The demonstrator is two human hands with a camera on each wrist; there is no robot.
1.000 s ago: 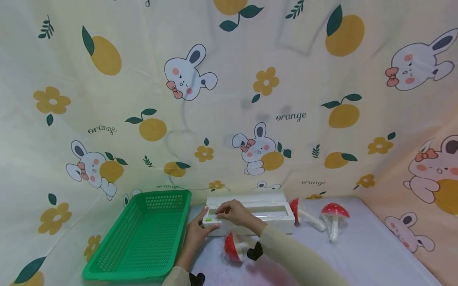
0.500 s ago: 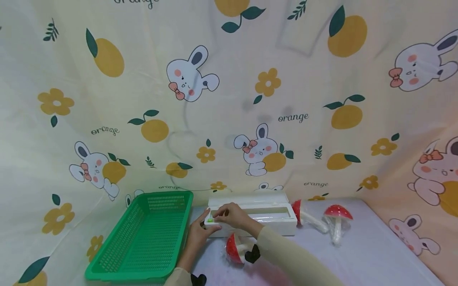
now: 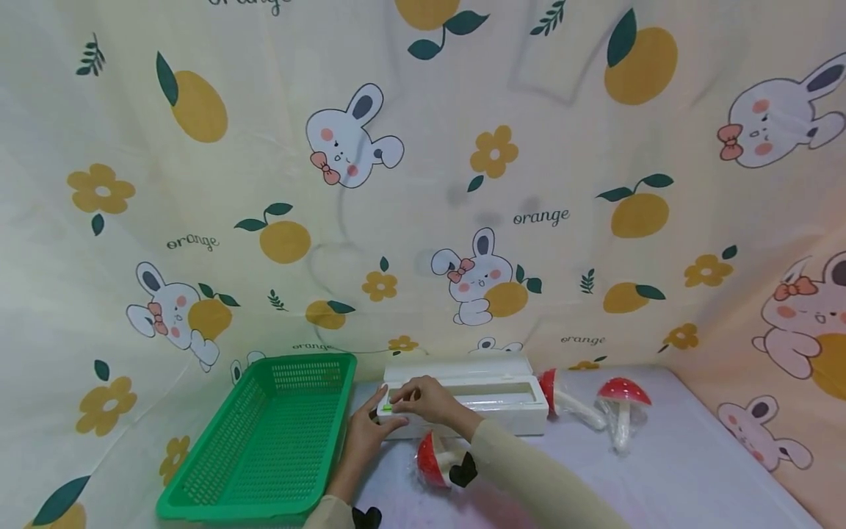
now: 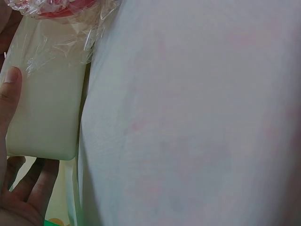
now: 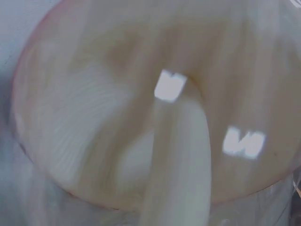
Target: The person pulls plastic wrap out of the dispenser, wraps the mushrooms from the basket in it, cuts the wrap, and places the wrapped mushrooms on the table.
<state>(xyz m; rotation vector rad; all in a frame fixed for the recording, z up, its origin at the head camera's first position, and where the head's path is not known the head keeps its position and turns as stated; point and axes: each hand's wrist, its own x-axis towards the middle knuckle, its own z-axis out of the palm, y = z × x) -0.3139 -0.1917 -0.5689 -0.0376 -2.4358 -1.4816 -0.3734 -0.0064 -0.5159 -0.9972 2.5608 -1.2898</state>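
A long white cling film dispenser [image 3: 476, 420] with its lid raised stands at the back of the table; clear film shows in its opening. My left hand [image 3: 365, 435] grips its left end, thumb on the front face; the left wrist view shows this thumb and the fingers curled around the end. With thumb and index finger, my right hand [image 3: 426, 402] pinches at the small green slide cutter [image 3: 387, 408] on the left of the rim; the fingertips partly cover it. Below my right wrist lies a red-capped toy mushroom [image 3: 432, 461] in clear wrap. Its pale underside and stem [image 5: 181, 155] fill the right wrist view.
A green plastic basket [image 3: 173, 499] stands left of the dispenser, close to my left forearm. Two more wrapped red mushrooms, one leaning by the dispenser [image 3: 578, 408] and a spotted mushroom [image 3: 623, 411], lie on the right. A printed cloth [image 3: 423, 184] hangs behind.
My right fingertips have shifted slightly left, closer to the green slide cutter. The left hand keeps its hold on the dispenser's end. The head view has tilted a little.
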